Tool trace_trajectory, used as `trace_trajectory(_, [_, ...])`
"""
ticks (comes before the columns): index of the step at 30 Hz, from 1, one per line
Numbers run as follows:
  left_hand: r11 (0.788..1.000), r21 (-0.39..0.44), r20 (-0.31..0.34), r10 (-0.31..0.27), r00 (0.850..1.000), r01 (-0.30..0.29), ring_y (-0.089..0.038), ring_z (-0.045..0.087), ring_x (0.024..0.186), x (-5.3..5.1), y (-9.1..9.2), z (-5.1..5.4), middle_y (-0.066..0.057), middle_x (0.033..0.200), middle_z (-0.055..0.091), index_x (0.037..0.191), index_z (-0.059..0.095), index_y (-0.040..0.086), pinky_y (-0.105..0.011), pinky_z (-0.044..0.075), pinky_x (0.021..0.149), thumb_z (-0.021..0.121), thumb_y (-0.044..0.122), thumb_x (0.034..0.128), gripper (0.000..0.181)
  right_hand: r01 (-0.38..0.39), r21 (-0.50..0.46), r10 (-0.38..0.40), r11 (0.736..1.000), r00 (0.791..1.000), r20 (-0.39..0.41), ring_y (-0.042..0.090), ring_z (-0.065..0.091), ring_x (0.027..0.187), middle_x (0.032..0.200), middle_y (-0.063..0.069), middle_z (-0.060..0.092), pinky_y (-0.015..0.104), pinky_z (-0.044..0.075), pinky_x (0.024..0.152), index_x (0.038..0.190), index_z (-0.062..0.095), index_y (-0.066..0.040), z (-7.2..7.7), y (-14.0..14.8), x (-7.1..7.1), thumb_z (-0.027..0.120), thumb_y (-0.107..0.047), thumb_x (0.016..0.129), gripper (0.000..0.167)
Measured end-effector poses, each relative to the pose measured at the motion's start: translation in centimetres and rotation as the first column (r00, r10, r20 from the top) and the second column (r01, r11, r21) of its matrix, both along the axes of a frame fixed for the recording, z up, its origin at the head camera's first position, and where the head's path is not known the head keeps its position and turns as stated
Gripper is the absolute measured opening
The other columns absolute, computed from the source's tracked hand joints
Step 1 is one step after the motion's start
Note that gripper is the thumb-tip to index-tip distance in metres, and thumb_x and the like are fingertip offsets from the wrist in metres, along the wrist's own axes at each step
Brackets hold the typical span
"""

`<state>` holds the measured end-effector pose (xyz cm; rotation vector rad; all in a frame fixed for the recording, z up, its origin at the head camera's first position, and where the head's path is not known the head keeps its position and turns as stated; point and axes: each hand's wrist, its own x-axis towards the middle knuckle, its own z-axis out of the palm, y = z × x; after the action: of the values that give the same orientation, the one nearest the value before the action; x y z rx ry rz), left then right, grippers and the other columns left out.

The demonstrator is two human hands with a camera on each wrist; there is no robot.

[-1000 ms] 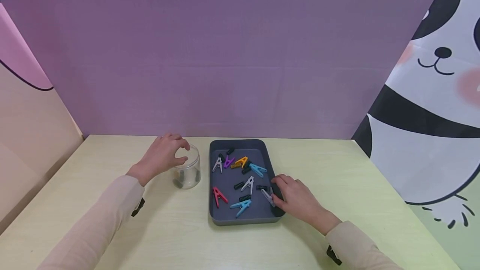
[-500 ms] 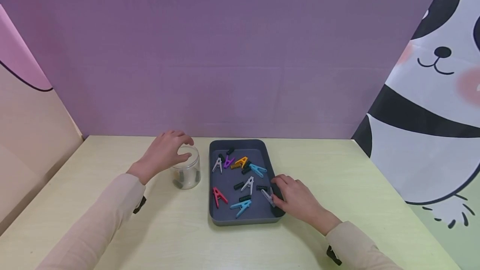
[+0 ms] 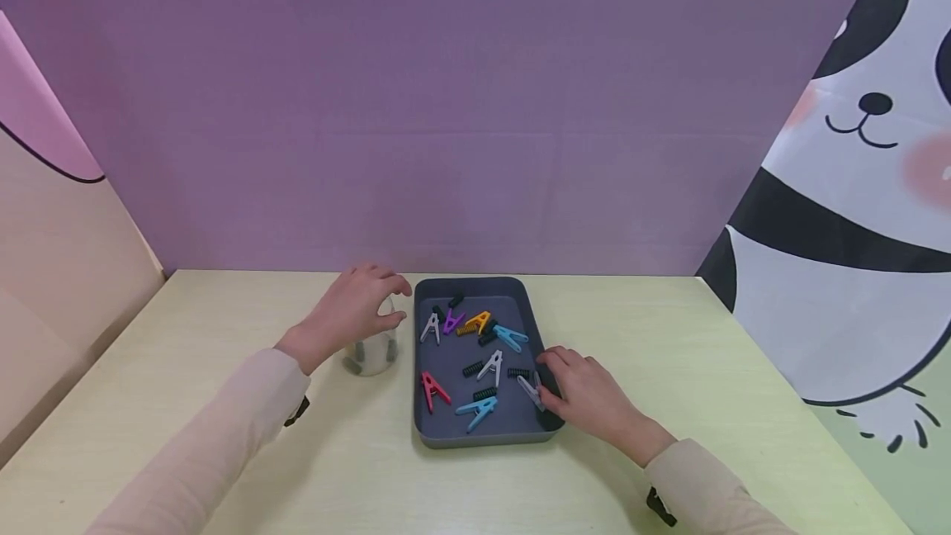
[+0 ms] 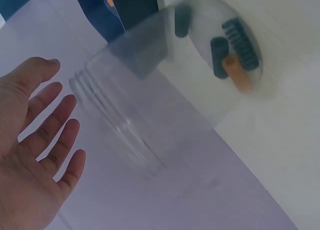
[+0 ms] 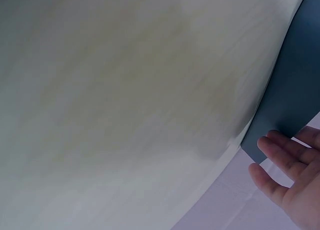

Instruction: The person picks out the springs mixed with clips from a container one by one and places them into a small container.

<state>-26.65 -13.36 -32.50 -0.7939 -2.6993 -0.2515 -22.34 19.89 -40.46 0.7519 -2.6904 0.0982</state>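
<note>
My left hand (image 3: 352,312) hovers over the clear jar (image 3: 371,355), fingers spread and holding nothing. In the left wrist view that hand (image 4: 40,135) is beside the mouth of the jar (image 4: 140,89); an orange piece (image 4: 237,73) and several dark ones (image 4: 241,43) lie at the jar's bottom. My right hand (image 3: 594,399) rests at the right side of the grey tray (image 3: 490,439), and in the right wrist view its fingers (image 5: 280,157) touch the tray's outer wall (image 5: 290,84). Inside the tray are clips, among them a red one (image 3: 434,390), and dark springs (image 3: 473,368).
The pale table (image 3: 357,469) meets a purple backdrop (image 3: 446,106) at its far edge. A panda print (image 3: 854,188) covers the right side, and a light panel (image 3: 59,295) stands on the left.
My left hand has moved right, from the jar's left side across its top toward the tray. My right hand, the jar and the tray have stayed in place.
</note>
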Motion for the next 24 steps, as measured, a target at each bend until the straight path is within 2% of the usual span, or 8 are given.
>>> trace_trajectory(5, [0.999,-0.046,0.031,0.002,1.000,-0.001,-0.023,0.052,0.103,0.3,1.1,-0.4,0.000,0.105,0.063,0.105,0.065,0.017,-0.043,0.041,0.091,0.068,0.029,0.0796,0.028,0.004,-0.001,-0.004,1.000,1.000,0.006,0.019,0.059,0.092,0.106,0.007,0.061,0.036,0.051,0.073,0.105,0.060,-0.005,0.0,0.0,0.0,0.065,-0.026,0.079,0.034])
trace_trajectory(11, [0.996,-0.079,0.050,-0.036,0.998,0.040,-0.019,0.052,0.097,0.5,2.4,-1.6,0.001,0.105,0.063,0.105,0.065,0.019,-0.038,0.043,0.085,0.067,0.032,0.0802,0.028,0.008,-0.004,-0.008,1.000,1.000,0.014,0.019,0.059,0.092,0.106,0.007,0.061,0.036,0.051,0.074,0.105,0.060,-0.005,0.0,0.0,0.0,0.066,-0.026,0.079,0.034])
trace_trajectory(19, [0.989,-0.123,0.084,-0.073,0.994,0.083,-0.019,0.051,0.097,0.7,4.2,-3.0,-0.001,0.107,0.063,0.108,0.065,0.018,-0.037,0.043,0.087,0.068,0.034,0.0798,0.032,0.000,-0.017,0.000,1.000,1.000,-0.010,0.019,0.059,0.091,0.104,0.006,0.062,0.036,0.051,0.072,0.104,0.060,-0.005,0.0,-0.1,0.1,0.067,-0.025,0.078,0.033])
trace_trajectory(24, [0.984,-0.142,0.116,-0.093,0.989,0.109,-0.019,0.051,0.097,0.9,5.1,-3.7,-0.001,0.108,0.063,0.109,0.064,0.018,-0.037,0.042,0.087,0.066,0.034,0.0809,0.032,0.003,-0.017,-0.003,1.000,1.000,0.008,0.019,0.059,0.092,0.105,0.006,0.061,0.036,0.050,0.073,0.105,0.060,-0.005,0.0,-0.1,0.1,0.066,-0.025,0.079,0.034])
